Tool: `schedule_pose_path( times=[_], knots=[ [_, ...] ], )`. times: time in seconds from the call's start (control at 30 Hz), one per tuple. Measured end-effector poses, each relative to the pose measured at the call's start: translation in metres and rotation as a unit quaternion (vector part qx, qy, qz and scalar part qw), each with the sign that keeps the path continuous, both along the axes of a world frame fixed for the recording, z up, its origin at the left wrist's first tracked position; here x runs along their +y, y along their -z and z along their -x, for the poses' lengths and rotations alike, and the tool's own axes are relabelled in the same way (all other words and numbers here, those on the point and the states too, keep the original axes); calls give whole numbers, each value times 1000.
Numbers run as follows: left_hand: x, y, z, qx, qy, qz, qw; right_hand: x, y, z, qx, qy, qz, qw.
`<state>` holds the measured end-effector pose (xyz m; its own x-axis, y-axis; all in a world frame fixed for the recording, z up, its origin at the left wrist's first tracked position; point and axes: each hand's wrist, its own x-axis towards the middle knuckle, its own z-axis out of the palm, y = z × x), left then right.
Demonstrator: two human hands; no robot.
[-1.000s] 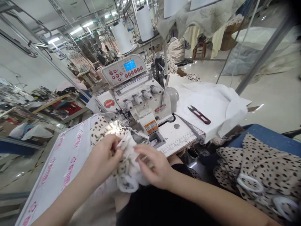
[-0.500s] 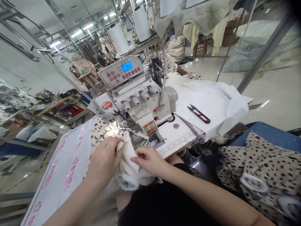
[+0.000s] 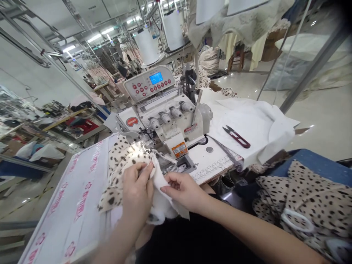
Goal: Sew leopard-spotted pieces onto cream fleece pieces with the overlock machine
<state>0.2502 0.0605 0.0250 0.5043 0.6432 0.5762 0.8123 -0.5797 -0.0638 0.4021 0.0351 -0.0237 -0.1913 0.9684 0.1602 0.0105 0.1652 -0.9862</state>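
White lining point(image 3: 162, 203) lies bunched with the spotted cloth point(image 3: 123, 176) on the surface point(image 3: 211, 165), just in front of the presser foot point(image 3: 145, 143) of your overlock machine point(image 3: 167, 117). From this head view, your left grip point(image 3: 137, 198) is closed, with its fingers pressed over the spotted cloth and the lining's folded edge. Your right grip point(image 3: 184, 190) is nearly closed, with thumb and forefinger pinching the white edge beside the left one. Thin thread runs from the fabric toward the machine. To the right, red-handled thread snips point(image 3: 236, 136) rest on a white cloth point(image 3: 247, 126) behind the machine's bed. A folded pile of spotted fabric with white loops point(image 3: 310, 201) sits on a blue stand point(image 3: 308, 157) at your right. Thread cones point(image 3: 172, 31) stand above the machine.
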Motion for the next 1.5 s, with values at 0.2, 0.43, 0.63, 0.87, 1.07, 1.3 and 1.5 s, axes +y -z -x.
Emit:
schedule_pose_path(
  times=[0.2, 0.43, 0.63, 0.87, 1.07, 1.3, 1.5],
  knots=[
    [9, 1, 8, -13, 50, 33, 998, -2, 1, 4, -3, 10, -1, 1000],
    [36, -14, 14, -12, 111, 73, 991, 12, 1, 9, -25, 28, -15, 999],
    [39, -26, 10, 20, 132, 81, 988, 23, 3, 13, -26, 40, -19, 999],
    [-22, 26, 15, -87, 86, -115, 986, 11, 18, 19, 139, 49, 7, 989],
    [-23, 50, 44, -76, -11, -45, 996, 2, 18, 12, 24, 55, -65, 996],
    [-28, 17, 38, -73, 31, -14, 997, -2, 14, 15, 44, 59, -51, 996],
    [-28, 45, 34, -48, -38, -8, 998, -11, 19, 15, 47, 64, 2, 997]
  ],
)
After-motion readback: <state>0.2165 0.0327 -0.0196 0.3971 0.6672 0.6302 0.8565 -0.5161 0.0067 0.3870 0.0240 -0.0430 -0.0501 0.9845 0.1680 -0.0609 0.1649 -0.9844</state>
